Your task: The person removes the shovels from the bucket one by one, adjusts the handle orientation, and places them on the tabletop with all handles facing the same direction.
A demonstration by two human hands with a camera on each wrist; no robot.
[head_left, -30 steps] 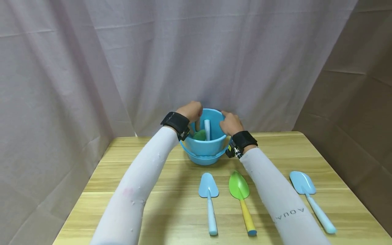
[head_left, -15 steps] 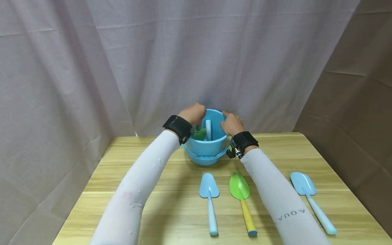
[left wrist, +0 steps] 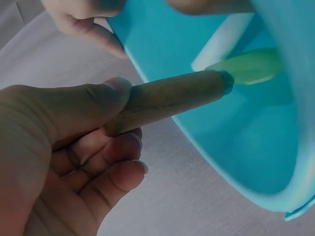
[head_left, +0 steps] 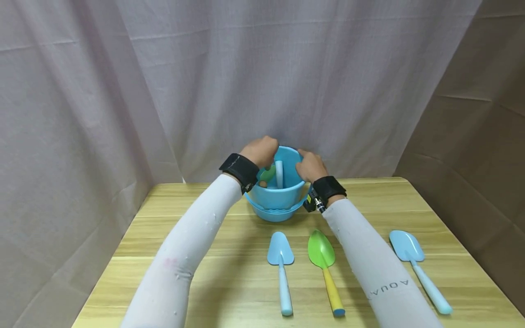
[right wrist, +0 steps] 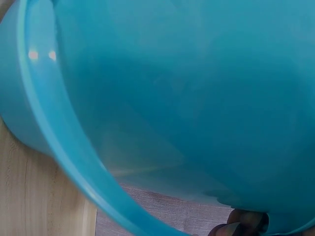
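A person's left hand (head_left: 259,150) grips the brown wooden handle (left wrist: 167,101) of a green trowel (head_left: 268,173), thumb pressed along the top and fingers curled beneath, with the green blade (left wrist: 248,66) down inside a blue bucket (head_left: 276,193). The bucket stands at the far middle of a wooden table (head_left: 205,237), close to a draped pale curtain (head_left: 246,68). A pale blue handle (head_left: 279,173) stands upright in the bucket just right of the green trowel. The right hand (head_left: 309,165) sits on the bucket's right rim, fingers curled over the edge; the wrist view shows only fingertips (right wrist: 241,225) below the blue wall. Nearer on the table lie three more trowels, blades pointing away: a light blue one (head_left: 280,269) at centre, a green one with a yellow handle (head_left: 326,269) just to its right, and another light blue one (head_left: 418,269) far right, partly behind the right sleeve (head_left: 377,273).
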